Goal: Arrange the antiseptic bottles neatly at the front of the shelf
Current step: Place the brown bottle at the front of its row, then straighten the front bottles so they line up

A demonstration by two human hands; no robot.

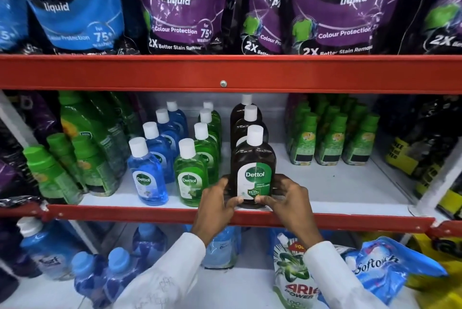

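Note:
A brown antiseptic bottle (pixel 253 158) with a white cap stands upright at the front edge of the white middle shelf (pixel 325 188). My left hand (pixel 217 201) grips its lower left side and my right hand (pixel 287 198) its lower right side, thumbs on the label. Two more brown bottles (pixel 250 121) stand in a row behind it. To its left, a row of green antiseptic bottles (pixel 191 173) and a row of blue antiseptic bottles (pixel 148 171) run from front to back.
Green-capped bottles (pixel 332 138) stand at the right of the shelf, and leaning green bottles (pixel 65 163) at the left. A red rail (pixel 350 220) edges the shelf front. Detergent pouches (pixel 175 6) fill the shelf above; bottles and pouches (pixel 295 273) lie below.

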